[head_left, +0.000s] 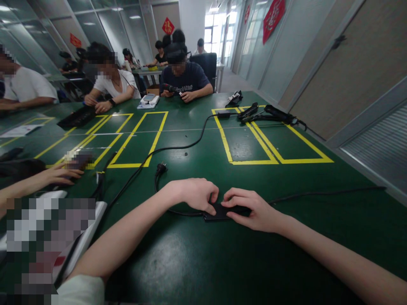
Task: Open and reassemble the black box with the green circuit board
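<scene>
A flat black power adapter (218, 213) lies on the green table right in front of me. My left hand (197, 195) bends over its left end, thumb on the top and fingers curled. From the other side my right hand (251, 207) grips it, with the thumb along the near edge and the fingertips on the far side. A black cord runs left from the adapter and curves up to a plug (161, 168). To the right, another black cord (324, 193) stretches across the table from behind my right hand. Part of the adapter is hidden by my fingers.
Yellow tape rectangles (254, 162) mark the table (178, 275). A long black cable (171, 148) crosses it to black tools (273, 114) at the far right. A co-worker's hand (60, 173) reaches in at left, beside a blurred white-edged object (92, 228). Several people sit beyond.
</scene>
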Demonstrator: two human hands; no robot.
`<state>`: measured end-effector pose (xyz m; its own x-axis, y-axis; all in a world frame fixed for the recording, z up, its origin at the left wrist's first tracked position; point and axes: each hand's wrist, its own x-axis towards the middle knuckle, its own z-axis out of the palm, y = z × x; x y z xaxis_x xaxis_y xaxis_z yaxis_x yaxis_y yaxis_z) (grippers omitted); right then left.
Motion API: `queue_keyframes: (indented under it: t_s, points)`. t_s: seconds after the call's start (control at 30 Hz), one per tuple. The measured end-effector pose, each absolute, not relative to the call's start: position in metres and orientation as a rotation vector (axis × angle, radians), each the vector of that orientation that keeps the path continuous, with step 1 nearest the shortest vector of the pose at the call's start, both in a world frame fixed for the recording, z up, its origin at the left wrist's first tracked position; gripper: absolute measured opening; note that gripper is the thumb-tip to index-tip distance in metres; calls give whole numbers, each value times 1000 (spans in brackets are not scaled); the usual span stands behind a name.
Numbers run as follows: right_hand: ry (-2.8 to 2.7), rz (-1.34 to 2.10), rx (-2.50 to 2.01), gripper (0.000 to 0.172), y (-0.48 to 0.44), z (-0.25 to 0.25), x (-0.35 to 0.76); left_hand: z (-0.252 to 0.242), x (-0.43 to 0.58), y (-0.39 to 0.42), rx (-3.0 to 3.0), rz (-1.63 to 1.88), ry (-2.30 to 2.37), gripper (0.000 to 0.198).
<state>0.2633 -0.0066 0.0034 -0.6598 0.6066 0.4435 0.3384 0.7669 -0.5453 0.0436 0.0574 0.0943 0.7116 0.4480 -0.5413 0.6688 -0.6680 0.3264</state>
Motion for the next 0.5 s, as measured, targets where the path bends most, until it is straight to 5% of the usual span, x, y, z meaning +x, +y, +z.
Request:
queue_keyframes:
  t_s: [0.3,0.5]
  points:
    - [-2373,592,-737,9,-11,12,260,102,58,37,2518,-602,949,25]
    - [-2455,544,-804,34,-15,12,257,105,61,21,2602,-607,963,26]
